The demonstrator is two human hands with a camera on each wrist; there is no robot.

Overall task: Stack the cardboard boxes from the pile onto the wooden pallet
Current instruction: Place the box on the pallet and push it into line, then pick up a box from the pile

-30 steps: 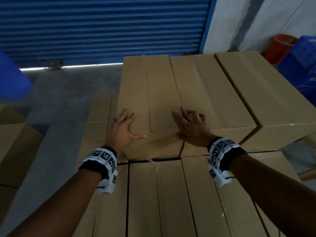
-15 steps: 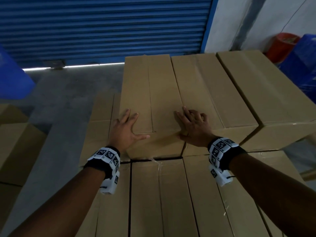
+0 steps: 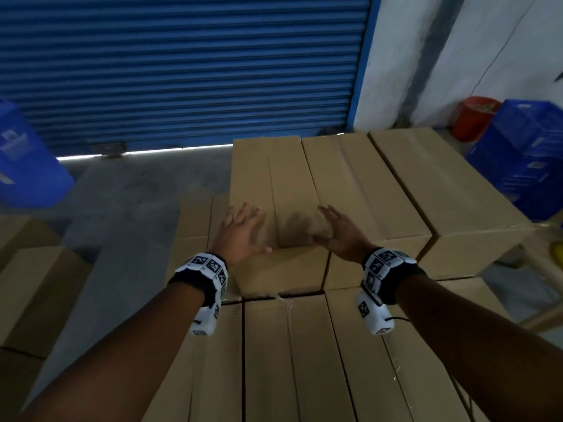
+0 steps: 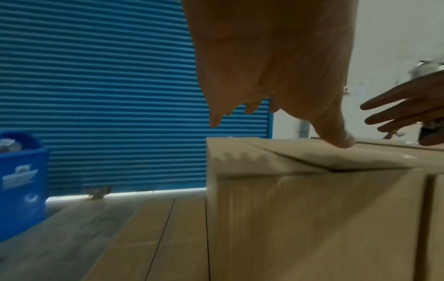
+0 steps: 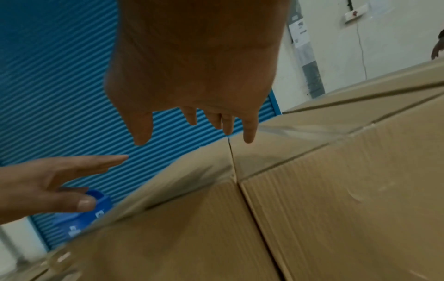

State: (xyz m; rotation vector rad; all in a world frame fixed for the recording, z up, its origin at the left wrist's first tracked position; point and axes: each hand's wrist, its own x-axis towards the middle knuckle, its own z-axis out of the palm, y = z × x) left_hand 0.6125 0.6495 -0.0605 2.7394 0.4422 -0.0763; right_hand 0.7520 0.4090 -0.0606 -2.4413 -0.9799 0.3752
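Note:
Three long cardboard boxes lie side by side as the upper layer of a stack; the leftmost one (image 3: 268, 190) (image 4: 312, 209) (image 5: 168, 218) is nearest my hands. My left hand (image 3: 240, 231) (image 4: 271, 79) hovers just above its near left corner, fingers spread and straight, holding nothing. My right hand (image 3: 338, 233) (image 5: 192, 76) hovers over the seam between that box and the middle box (image 3: 359, 190) (image 5: 336, 190), fingers straight, also empty. The lower layer of boxes (image 3: 289, 360) runs toward me under my forearms. The wooden pallet is hidden beneath the stack.
More cardboard boxes (image 3: 33, 287) are piled at the left on the grey floor (image 3: 128, 202). A blue roller shutter (image 3: 182, 71) closes the back. A blue bin (image 3: 27, 166) stands at left; blue crates (image 3: 524, 153) and a red bucket (image 3: 475, 117) stand at right.
Both hands have lifted off the top of the leftmost upper box, where they were pressing flat. The head view has tilted up, showing more of the shutter.

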